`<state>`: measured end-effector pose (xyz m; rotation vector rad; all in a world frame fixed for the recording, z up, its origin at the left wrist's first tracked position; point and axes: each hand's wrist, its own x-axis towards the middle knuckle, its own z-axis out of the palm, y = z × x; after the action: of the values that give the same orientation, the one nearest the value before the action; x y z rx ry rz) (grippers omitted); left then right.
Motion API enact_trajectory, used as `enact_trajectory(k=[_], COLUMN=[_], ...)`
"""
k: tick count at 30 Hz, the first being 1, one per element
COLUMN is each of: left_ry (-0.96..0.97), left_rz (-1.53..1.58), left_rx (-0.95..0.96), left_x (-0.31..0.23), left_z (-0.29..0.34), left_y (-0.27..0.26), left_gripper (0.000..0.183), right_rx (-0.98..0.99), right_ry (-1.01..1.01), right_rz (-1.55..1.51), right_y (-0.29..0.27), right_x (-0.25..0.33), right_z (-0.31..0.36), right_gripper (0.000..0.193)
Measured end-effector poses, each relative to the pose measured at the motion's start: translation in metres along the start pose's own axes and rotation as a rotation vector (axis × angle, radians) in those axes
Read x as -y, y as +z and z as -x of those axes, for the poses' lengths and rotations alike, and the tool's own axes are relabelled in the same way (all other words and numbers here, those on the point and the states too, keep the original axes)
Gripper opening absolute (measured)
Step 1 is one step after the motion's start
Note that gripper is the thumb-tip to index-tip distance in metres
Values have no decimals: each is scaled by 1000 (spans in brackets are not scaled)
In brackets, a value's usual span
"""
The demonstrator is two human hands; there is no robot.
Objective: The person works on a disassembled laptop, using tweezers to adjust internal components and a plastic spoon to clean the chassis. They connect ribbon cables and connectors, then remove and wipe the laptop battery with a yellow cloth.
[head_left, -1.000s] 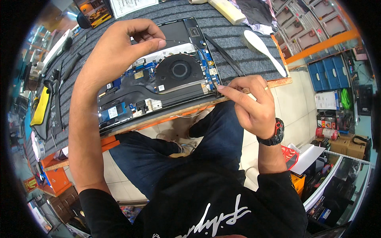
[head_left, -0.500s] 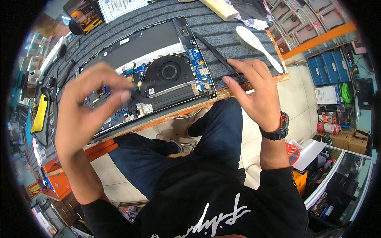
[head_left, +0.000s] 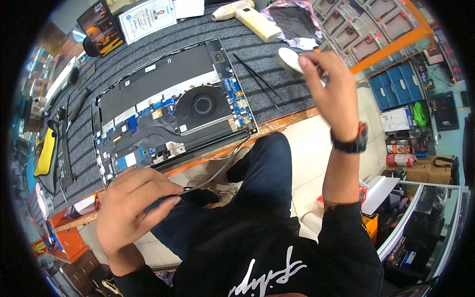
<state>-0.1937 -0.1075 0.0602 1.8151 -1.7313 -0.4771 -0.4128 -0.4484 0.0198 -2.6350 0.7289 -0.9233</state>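
Note:
An opened laptop [head_left: 148, 106] lies on the mat with its battery, fan and blue circuit boards exposed. Below its front edge, my left hand [head_left: 136, 205] is closed in a pinch; a thin grey cable [head_left: 220, 171] runs from the laptop's near right corner to its fingertips. My right hand [head_left: 334, 86] grips a white brush [head_left: 289, 59] at the right side of the bench, with thumb and index finger on it. Most of the brush handle is hidden behind that hand. Black tweezers [head_left: 257, 79] rest on the mat between the laptop and the brush.
The ribbed grey mat [head_left: 193, 32] covers the bench, whose wooden edge [head_left: 284, 121] faces my legs. A cream, gun-shaped tool [head_left: 257, 24] lies at the back. Tools and a yellow-black pouch [head_left: 45, 153] sit at the left. Blue drawers [head_left: 396, 86] stand at the right.
My left hand has moved from above the laptop down past its front edge. My right hand has left the tweezers and moved up and right onto the brush.

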Motion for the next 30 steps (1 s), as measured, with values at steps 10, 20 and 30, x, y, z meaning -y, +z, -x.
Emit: enact_trajectory(k=[10,20,30], left_ry=[79,101,68], left_rz=[40,-31,-51], left_rx=[-156,-205,-206], left_x=[2,4,5], left_z=[25,33,35], left_y=[61,77,72], left_gripper=[27,26,25], right_rx=[309,545,472], right_ry=[232,-170,-49], right_rz=[-84,-274,-277], right_y=[-29,-21,-40], right_x=[6,29,14], right_z=[-7,33,20], right_gripper=[45,31,30])
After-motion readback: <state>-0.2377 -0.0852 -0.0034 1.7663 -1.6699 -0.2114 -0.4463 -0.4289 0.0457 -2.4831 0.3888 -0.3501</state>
